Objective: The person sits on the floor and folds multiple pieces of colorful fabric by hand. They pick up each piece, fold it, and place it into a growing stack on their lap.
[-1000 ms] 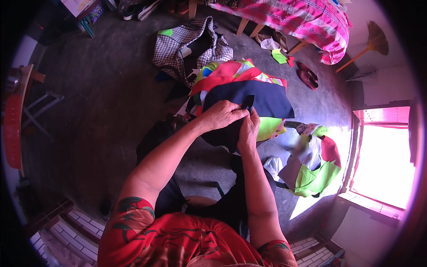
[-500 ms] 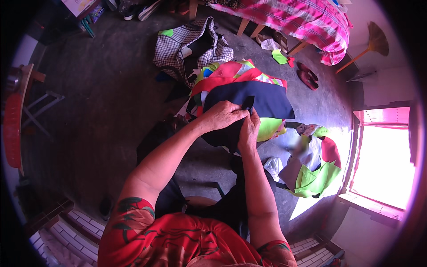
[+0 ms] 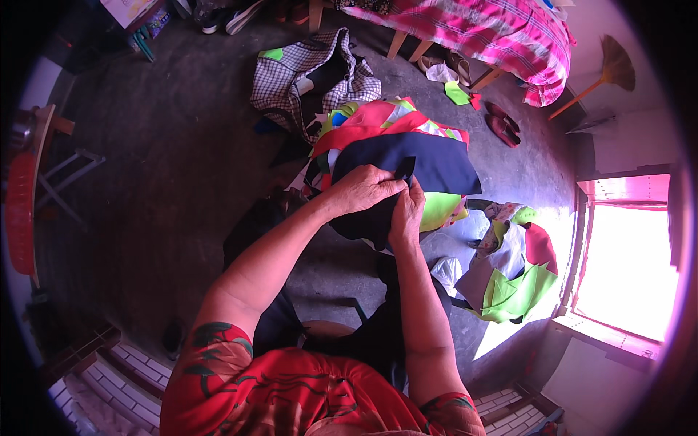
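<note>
grey concrete floor [image 3: 174, 167]: heap of coloured cloth [image 3: 392, 145], checked cloth [image 3: 305, 73], red sandals [image 3: 503, 123], broom [image 3: 603, 73].

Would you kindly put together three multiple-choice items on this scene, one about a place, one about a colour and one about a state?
1. Where does the broom stand?
A. Against the wall at the upper right
B. Across the person's lap
C. On the chequered cloth

2. What colour is the large cloth under the hands?
A. White
B. Dark navy
C. Orange

3. How are the two hands placed?
A. Far apart, both empty
B. Close together, pinching a small dark strip
C. Resting flat on the floor

Answers:
1. A, since it leans by the pale wall beside the pink chequered bed cover.
2. B, since it looks dark blue amid red and neon-green pieces.
3. B, since the left hand and right hand meet at the small dark strip.
</note>
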`<state>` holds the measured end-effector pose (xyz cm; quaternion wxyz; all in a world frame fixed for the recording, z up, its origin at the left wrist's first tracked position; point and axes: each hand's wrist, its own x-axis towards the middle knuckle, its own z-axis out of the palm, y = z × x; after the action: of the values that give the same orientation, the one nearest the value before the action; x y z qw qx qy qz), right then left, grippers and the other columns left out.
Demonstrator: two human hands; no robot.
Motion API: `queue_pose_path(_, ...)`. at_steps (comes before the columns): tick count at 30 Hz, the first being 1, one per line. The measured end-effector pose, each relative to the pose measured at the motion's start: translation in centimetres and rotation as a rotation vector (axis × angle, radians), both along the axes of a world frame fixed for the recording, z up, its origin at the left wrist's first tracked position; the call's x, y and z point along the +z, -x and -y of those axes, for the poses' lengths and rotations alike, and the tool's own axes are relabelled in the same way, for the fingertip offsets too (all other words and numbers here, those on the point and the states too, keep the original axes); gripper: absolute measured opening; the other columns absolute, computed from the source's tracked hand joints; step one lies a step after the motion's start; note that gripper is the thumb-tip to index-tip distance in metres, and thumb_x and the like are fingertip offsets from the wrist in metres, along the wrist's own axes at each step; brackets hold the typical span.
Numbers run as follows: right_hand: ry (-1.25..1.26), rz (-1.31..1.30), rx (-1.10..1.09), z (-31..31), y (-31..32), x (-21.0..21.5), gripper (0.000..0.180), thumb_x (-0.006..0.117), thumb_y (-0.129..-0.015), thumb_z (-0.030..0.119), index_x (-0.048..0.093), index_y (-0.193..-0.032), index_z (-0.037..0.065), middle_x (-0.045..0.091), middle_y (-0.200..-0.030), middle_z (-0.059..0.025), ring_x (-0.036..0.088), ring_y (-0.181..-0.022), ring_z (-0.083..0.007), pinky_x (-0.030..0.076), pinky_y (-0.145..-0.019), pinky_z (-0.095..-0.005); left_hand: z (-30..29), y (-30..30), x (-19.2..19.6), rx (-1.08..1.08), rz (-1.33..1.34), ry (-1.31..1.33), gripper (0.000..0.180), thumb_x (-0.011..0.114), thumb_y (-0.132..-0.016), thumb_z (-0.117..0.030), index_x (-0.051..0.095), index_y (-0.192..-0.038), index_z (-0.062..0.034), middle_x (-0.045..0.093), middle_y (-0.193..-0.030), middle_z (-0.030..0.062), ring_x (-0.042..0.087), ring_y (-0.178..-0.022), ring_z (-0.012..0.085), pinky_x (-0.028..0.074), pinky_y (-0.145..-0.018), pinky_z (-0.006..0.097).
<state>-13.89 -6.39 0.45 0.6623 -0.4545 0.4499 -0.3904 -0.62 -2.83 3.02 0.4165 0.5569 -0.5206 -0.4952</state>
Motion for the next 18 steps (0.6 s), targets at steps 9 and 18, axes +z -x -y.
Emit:
queue_pose_path(9, -0.015, 0.010, 0.009, -0.04, 0.03, 0.16, 0.022, 0.043, -0.092, 0.007, 0.057, -0.109, 0.000, 0.058, -0.086, -0.0011, 0.051, -0.077, -0.0074, 0.042, -0.067, -0.0219, 0.02, -0.01, -0.13, -0.006, 0.012, 0.027, 0.034, 0.055, -0.091, -0.029, 0.062, -0.105, 0.0008, 0.064, -0.073, 0.0058, 0.050, -0.073, 0.0025, 0.044, -0.066, 0.026)
queue_pose_path(18, 0.004, 0.002, 0.004, -0.08, 0.05, 0.12, 0.022, 0.044, -0.092, 0.007, 0.057, -0.108, 0.000, 0.058, -0.086, -0.0011, 0.051, -0.078, -0.0077, 0.043, -0.068, -0.0220, -0.02, -0.02, 0.12, -0.008, 0.008, 0.010, 0.034, 0.055, -0.091, -0.029, 0.063, -0.103, 0.0013, 0.064, -0.072, 0.0056, 0.050, -0.072, 0.0026, 0.044, -0.065, 0.026)
